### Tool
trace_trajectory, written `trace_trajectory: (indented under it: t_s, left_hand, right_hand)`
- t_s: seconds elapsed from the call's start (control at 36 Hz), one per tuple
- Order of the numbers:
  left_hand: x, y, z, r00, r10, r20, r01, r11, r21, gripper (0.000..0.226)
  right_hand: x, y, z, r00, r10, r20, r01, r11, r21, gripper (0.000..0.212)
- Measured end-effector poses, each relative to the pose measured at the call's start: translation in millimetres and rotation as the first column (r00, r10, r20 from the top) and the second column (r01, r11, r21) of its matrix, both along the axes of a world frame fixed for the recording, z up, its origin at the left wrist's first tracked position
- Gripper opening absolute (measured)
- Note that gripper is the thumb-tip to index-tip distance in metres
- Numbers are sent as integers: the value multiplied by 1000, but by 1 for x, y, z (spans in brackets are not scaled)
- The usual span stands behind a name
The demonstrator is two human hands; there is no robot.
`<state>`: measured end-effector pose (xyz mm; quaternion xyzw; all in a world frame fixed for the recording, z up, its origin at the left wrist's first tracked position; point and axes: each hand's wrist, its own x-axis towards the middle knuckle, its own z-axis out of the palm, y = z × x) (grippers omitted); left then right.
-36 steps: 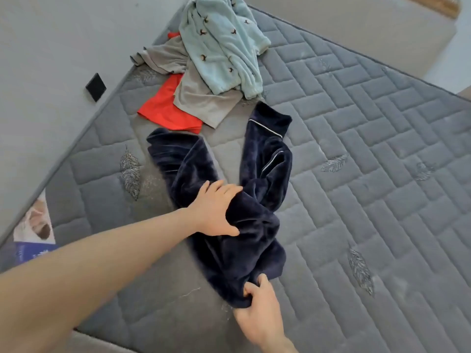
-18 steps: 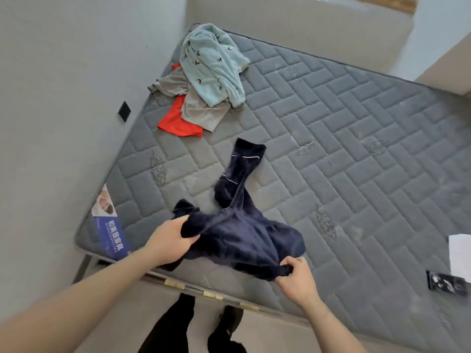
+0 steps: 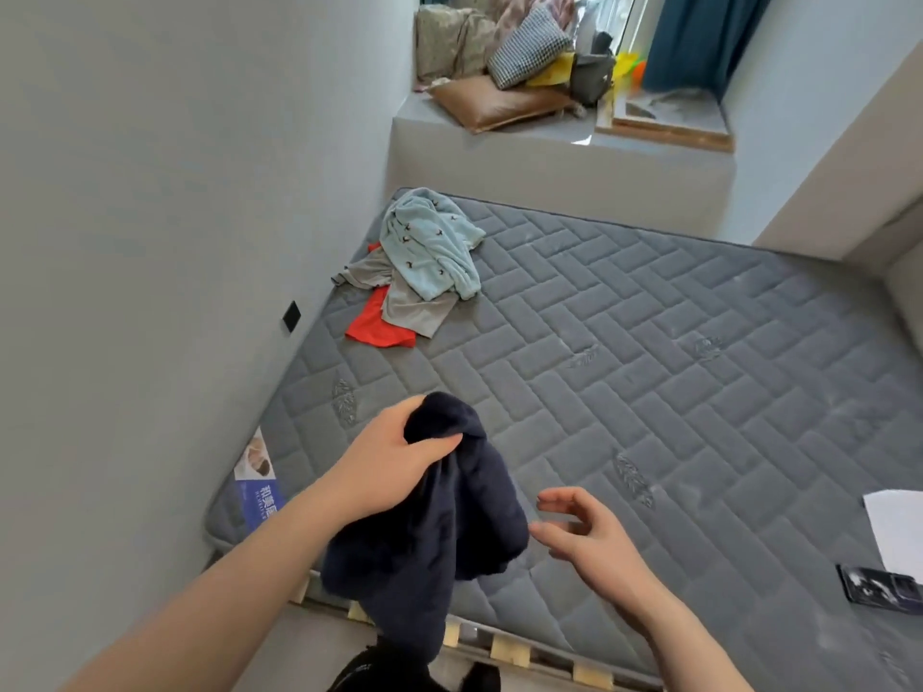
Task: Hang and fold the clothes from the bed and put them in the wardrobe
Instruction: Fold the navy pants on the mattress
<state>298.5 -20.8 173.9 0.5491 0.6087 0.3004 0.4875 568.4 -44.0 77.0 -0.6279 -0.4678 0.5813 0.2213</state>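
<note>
The person stands at the foot of the bed, and the left hand (image 3: 394, 462) grips the bunched top of the navy fleece garment (image 3: 429, 536), fingers and thumb curled round it. The garment hangs off the mattress (image 3: 649, 392), its lower part dangling past the near edge, over the wooden slats (image 3: 504, 651). The right hand (image 3: 589, 541) hovers just beside the cloth, holding nothing, fingers loosely spread and slightly bent.

Toward the far left corner, close against the wall (image 3: 150, 242), the other clothes lie in a heap: a pale blue patterned top (image 3: 434, 242) over a grey garment (image 3: 414, 304) and an orange one (image 3: 377, 327). The wide middle of the mattress is bare quilting. At the right edge lie a white sheet of paper (image 3: 896, 526) and a dark phone-like object (image 3: 879, 589). Beyond the head of the bed, a raised ledge (image 3: 549, 167) carries cushions (image 3: 509, 57) under the window, next to a teal curtain (image 3: 699, 37).
</note>
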Motion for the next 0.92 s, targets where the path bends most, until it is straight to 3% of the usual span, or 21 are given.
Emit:
trace_trajectory:
  t_s: [0.11,0.19,0.28,0.33,0.39,0.47,0.56,0.69,0.75,0.81,0.86,0.92]
  left_hand:
    - [-1,4,30,983,-56,173,44,996,72,24]
    - [-12,10,58,947,-169,273,139,982,126,35]
    - [-29,21,81,933,-335,128,292,918,269,39]
    - [-39,28,97,912,-409,17,383,868,317,25]
    - [-49,35,112,888,-458,-45,446,833,328,19]
    - [-64,46,132,877,-476,-69,462,797,389,27]
    - [-77,58,143,895,-437,-92,430,787,443,29]
    - [-98,68,145,957,-277,-88,282,812,511,41]
    - [-109,72,142,972,-213,-96,232,822,519,49]
    - [-123,76,138,986,-114,-123,162,841,516,57]
    - [-143,80,131,988,-14,-157,93,857,506,57]
    - [-164,85,123,974,82,-211,35,865,500,52]
  right_hand:
    - [-8,8,33,991,-96,-96,102,993,59,19]
    - [-15,23,52,953,-241,-182,242,970,-19,20]
    - [-28,42,75,894,-283,-348,269,959,-87,23]
    - [-40,59,93,897,-206,-391,227,974,6,30]
    - [-51,80,106,945,-90,-313,148,975,167,43]
    - [-68,109,120,990,139,-37,-115,920,375,76]
    - [-89,119,129,921,388,17,-375,877,300,84]
    - [-119,109,118,785,599,160,-617,779,110,28]
    - [-124,106,106,809,568,154,-583,808,86,2]
    - [-119,109,96,871,437,226,-473,869,146,18]
    - [-106,113,96,907,329,265,-385,901,199,21]
    - [-94,115,107,936,272,223,-318,927,200,25]
